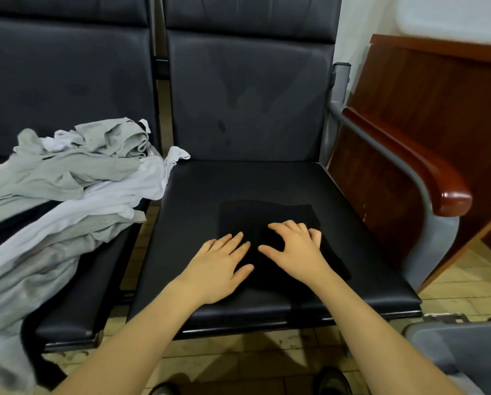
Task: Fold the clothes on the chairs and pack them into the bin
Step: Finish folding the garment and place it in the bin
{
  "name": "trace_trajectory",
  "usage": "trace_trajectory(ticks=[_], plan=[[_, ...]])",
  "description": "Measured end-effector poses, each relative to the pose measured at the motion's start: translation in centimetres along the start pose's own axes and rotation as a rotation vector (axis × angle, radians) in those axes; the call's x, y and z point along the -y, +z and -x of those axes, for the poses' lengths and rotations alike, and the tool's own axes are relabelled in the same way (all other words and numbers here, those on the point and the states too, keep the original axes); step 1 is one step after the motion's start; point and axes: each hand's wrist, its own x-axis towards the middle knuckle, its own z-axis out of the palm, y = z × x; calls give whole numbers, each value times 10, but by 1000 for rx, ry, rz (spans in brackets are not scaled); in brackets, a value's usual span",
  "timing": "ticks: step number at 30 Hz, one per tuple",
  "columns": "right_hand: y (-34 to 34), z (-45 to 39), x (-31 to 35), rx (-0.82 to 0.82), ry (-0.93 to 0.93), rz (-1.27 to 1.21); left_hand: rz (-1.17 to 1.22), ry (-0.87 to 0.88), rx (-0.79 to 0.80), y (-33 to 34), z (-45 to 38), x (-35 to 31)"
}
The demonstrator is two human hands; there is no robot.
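A black garment lies folded flat on the black seat of the right-hand chair. My left hand rests on its left part with straight, spread fingers. My right hand lies on its right part, fingers bent and spread, pressing the cloth. A heap of grey and white clothes covers the left chair and hangs over its front edge. The grey bin shows at the bottom right corner; its inside is mostly out of view.
The right chair has a grey metal arm with a red-brown wooden armrest. A dark wooden cabinet stands behind it. Tiled floor lies beneath. The toes of my shoes show at the bottom edge.
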Motion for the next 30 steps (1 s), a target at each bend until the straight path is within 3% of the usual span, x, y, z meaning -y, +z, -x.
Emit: trace_trajectory(ticks=[8, 13, 17, 20, 23, 25, 28, 30], plan=[[14, 12, 12, -161, 46, -19, -33, -74, -39, 5, 9, -11], [-3, 33, 7, -422, 56, -147, -72, -53, -42, 3, 8, -16], [-15, 56, -13, -531, 140, -55, 51, 71, 97, 0, 6, -28], [-13, 65, -18, -617, 64, 6, 23, 96, 137, 1, 5, -33], [-15, 61, -6, -532, -109, -36, 18, 77, 144, 0, 7, -33], [-19, 53, 4, -392, -167, -84, 13, 64, 142, -2, 8, -34], [-12, 46, 0, -91, -115, -33, -7, 45, 153, -3, 9, -37], [-7, 46, -16, 99, 39, 84, -5, 26, 162, -5, 10, -36]])
